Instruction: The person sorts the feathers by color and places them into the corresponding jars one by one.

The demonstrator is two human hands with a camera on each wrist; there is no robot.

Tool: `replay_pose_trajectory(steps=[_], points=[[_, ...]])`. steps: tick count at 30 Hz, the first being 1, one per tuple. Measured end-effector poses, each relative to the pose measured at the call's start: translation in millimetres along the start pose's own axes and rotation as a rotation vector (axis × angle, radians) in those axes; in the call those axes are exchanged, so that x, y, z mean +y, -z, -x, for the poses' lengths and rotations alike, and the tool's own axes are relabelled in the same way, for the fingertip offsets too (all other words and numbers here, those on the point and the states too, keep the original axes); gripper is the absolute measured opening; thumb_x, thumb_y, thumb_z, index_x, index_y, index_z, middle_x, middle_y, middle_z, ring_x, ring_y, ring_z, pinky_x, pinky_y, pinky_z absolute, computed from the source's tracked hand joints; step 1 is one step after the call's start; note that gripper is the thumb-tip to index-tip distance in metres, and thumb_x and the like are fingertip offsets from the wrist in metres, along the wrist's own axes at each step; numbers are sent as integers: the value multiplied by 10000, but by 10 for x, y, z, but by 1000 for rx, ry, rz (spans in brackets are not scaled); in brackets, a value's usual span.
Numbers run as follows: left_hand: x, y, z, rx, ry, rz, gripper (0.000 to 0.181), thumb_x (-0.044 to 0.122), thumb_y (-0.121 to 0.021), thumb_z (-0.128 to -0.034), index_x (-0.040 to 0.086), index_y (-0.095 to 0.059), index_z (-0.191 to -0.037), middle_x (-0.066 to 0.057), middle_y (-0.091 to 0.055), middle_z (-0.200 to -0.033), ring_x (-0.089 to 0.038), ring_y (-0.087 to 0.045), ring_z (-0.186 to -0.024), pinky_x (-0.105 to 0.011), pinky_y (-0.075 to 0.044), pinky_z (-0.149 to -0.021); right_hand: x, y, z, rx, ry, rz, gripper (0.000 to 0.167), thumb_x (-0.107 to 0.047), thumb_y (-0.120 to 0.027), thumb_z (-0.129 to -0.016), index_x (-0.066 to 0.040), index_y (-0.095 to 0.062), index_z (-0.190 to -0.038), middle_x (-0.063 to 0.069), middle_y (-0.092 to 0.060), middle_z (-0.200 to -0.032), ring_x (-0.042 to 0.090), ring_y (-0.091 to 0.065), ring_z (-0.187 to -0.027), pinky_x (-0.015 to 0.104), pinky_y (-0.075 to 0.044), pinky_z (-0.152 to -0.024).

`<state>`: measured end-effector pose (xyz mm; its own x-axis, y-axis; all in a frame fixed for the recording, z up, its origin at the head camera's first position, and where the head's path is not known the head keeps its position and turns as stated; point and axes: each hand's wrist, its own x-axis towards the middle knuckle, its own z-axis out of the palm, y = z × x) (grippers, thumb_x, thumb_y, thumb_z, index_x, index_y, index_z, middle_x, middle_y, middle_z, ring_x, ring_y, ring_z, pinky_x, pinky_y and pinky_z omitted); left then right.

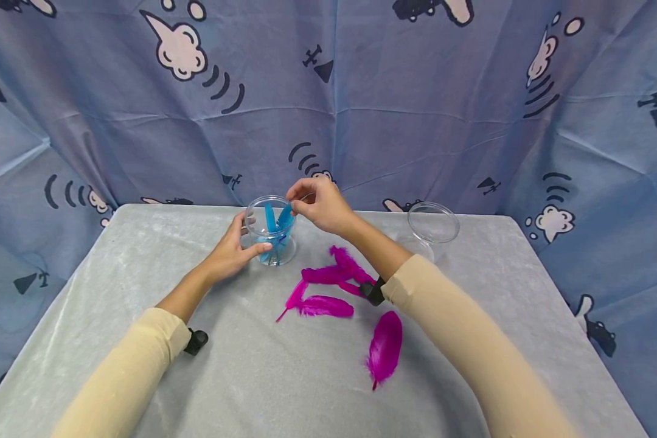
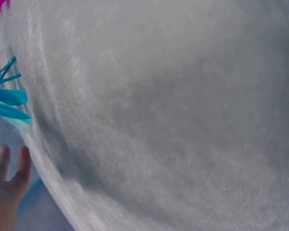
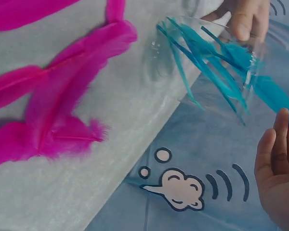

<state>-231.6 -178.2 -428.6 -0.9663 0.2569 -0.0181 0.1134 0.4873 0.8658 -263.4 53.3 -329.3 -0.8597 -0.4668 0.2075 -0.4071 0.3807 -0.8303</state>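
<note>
A clear plastic jar [image 1: 258, 230] stands near the table's back edge with several blue feathers [image 1: 270, 217] inside it. My left hand [image 1: 231, 250] holds the jar from its left side, thumb at the front and fingers around the back. Above the jar's right rim, my right hand [image 1: 324, 205] pinches the tip of a blue feather [image 3: 274, 94] between thumb and forefinger. The lower part of that feather is within the jar's mouth. The remaining right-hand fingers are loosely bent, as the right wrist view shows.
Several magenta feathers [image 1: 324, 306] lie in a loose group right of and in front of the jar. One magenta feather [image 1: 385, 345] lies apart, nearer the front. Another clear container [image 1: 424, 234] stands at the back right, beyond my right forearm. A patterned blue cloth [image 1: 285, 73] hangs behind the table.
</note>
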Motion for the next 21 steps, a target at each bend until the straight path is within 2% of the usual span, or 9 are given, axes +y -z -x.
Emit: replay_pose_trajectory(steps=[4,10,17,21], points=[[-1,-2,-1,0,1,-6,936,396,-679,-947,114,-54,-1584,-203,-227,-1591,-424,-247,-1452,-625,-269,-1124,42,-57,31,-28,-3,43,95,31,-640,-935,35,-689,-1015,134,-692,-917,272,-674,-748,273,-535,-654],[-16,-4,2,2,10,-13,932,408,-676,-947,121,-59,-1584,-200,-225,-1594,-424,-241,-1455,-630,-262,-1125,77,-133,51,-70,-10,36,89,32,-644,-933,30,-680,-1014,139,-686,-919,334,-664,-733,277,-552,-657],[-18,-3,-2,6,0,-8,924,408,-678,-945,110,-76,-1579,-194,-229,-1591,-398,-246,-1457,-616,-269,-1127,103,-179,53,-101,-10,44,79,20,-653,-933,24,-673,-1009,151,-701,-939,329,-649,-692,305,-562,-637],[-15,-6,-4,3,-5,-5,911,382,-677,-951,101,-79,-1577,-199,-227,-1592,-401,-246,-1457,-613,-278,-1125,122,-151,64,-103,-13,56,104,16,-667,-923,30,-681,-1025,138,-714,-963,278,-639,-663,304,-569,-638]])
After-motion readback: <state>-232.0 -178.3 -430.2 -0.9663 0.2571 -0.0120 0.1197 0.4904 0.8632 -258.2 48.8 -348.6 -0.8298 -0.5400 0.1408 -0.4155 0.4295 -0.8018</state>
